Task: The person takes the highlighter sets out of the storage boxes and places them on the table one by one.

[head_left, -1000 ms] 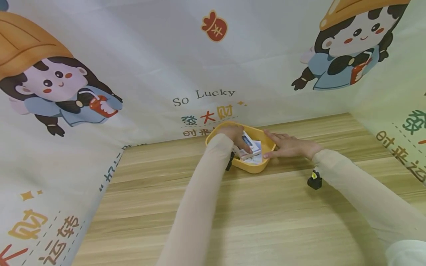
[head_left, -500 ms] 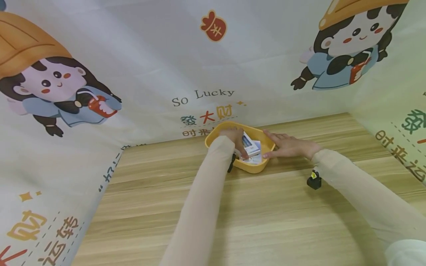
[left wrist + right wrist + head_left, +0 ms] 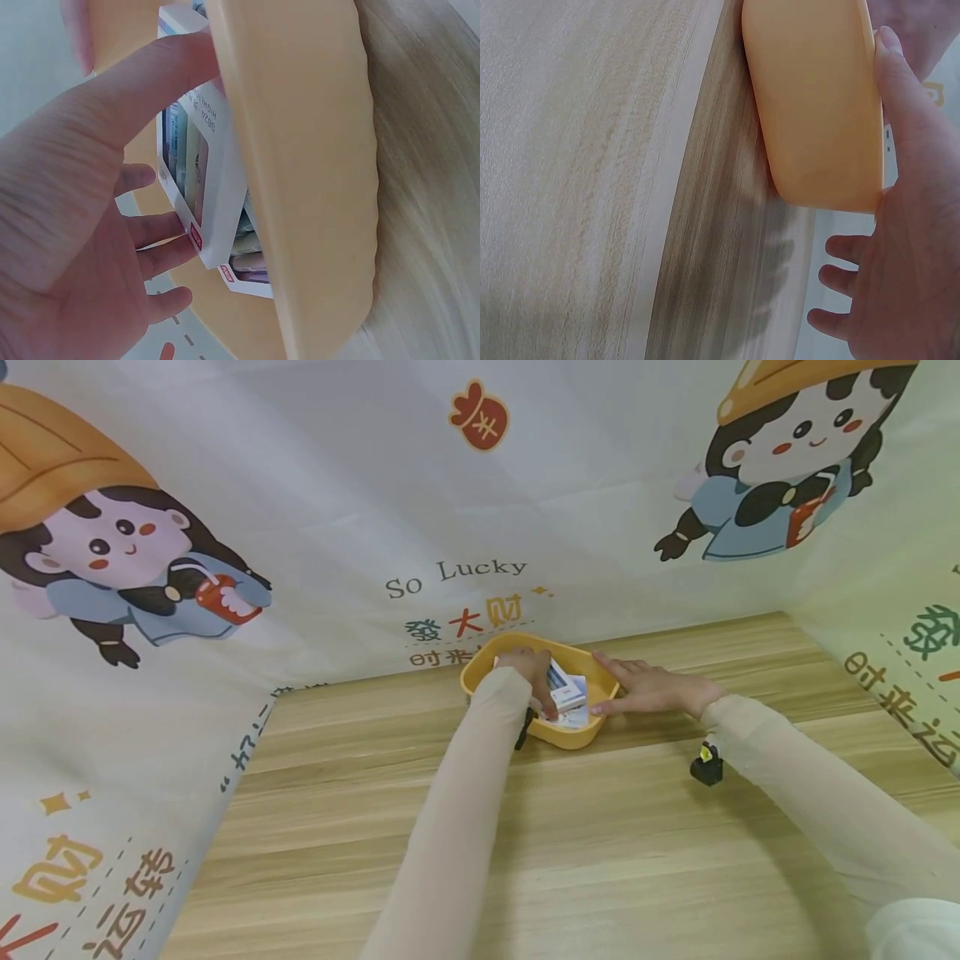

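My left hand point(image 3: 522, 664) reaches into a yellow plastic basket point(image 3: 570, 737). It grips a white windowed box of highlighters point(image 3: 223, 180), thumb across one side and fingertips at the opposite edge. Pen barrels show through the box's window in the left wrist view. Under it lies a second windowed box point(image 3: 247, 286), partly covered by the first and by the basket wall. At the basket's right end rests my right hand point(image 3: 656, 687), fingers extended and spread. In the right wrist view its thumb point(image 3: 891, 49) lies against the rim, while several fingertips stay off the basket.
The basket stands on a wood-grain tabletop point(image 3: 615, 852), near its back edge. A printed cloth point(image 3: 337, 527) with cartoon figures and lettering rises behind and along both sides. A small black wrist camera point(image 3: 707, 766) hangs under the right wrist.
My left hand's fingers have drawn in around the box, the foremost fingertip moving slightly left and toward me. The right hand and the basket have stayed in place.
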Motion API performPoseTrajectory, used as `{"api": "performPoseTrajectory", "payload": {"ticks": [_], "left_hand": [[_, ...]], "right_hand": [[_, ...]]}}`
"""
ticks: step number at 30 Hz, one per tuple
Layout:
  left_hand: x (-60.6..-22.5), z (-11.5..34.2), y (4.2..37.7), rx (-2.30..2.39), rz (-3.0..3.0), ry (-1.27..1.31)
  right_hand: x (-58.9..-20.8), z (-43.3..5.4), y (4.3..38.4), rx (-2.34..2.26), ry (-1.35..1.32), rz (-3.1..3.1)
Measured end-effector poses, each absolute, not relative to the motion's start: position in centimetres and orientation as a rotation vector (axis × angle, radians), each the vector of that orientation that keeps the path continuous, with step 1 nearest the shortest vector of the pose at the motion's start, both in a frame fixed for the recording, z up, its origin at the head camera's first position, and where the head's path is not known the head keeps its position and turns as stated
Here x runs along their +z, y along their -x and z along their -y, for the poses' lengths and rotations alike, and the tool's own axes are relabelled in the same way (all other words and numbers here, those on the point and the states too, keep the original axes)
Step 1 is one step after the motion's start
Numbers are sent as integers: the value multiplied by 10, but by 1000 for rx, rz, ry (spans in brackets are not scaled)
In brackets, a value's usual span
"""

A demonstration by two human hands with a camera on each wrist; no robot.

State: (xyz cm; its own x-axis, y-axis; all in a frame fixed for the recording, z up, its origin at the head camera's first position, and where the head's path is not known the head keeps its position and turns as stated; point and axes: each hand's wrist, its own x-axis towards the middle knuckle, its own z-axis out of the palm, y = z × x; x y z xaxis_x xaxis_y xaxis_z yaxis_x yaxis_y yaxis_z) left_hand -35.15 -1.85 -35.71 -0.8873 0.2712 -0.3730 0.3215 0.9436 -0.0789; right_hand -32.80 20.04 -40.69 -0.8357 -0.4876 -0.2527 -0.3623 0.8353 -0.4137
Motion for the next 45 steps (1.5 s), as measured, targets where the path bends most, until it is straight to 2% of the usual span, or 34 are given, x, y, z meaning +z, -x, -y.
{"api": "performPoseTrajectory", "payload": {"ticks": [6, 17, 21, 31, 45], "left_hand": [[-354, 20, 349, -141, -2722, -409], [-322, 27, 325, 26, -2713, -298], [-323, 29, 330, 18, -2708, -276], [-312, 41, 336, -115, -2718, -414], [-306, 63, 338, -117, -2711, -376]], "right_hand": [[-407, -199, 328, -504, 644, -2661], [-406, -198, 328, -510, 637, -2661], [-406, -198, 327, -513, 633, -2658], [-403, -199, 325, -526, 621, -2660], [-402, -197, 324, -531, 614, -2647]]}}
